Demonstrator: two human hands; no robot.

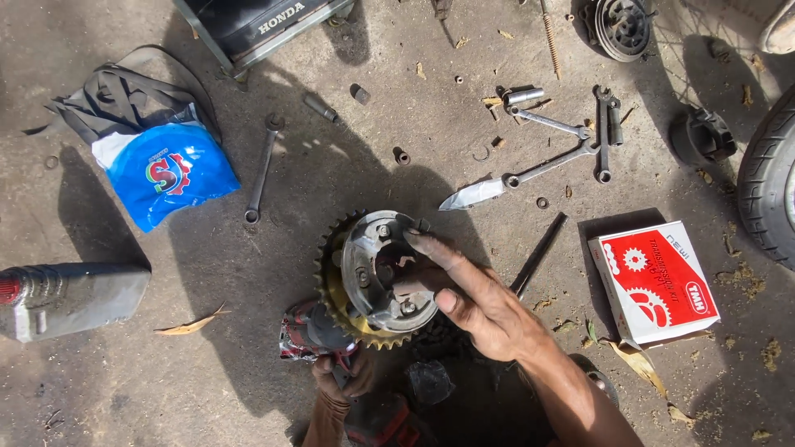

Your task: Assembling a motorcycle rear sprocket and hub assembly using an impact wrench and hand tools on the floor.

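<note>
A toothed sprocket (330, 291) with a round metal hub (368, 261) bolted on top rests on the concrete in the middle. My right hand (472, 298) lies over the hub, with fingers and thumb gripping its right side. My left hand (341, 382) is lower down, closed around the handle of a dark and red power tool (315, 333) whose head meets the sprocket's lower left edge. A dark crumpled lump (429, 381) sits just right of that hand.
Several wrenches (551, 164) and small parts lie at the upper right, and another wrench (261, 170) sits to the upper left. A red and white box (654, 283) lies to the right. A blue bag (164, 174), a grey bottle (70, 300), a tyre (770, 178) and a black rod (538, 252) lie about.
</note>
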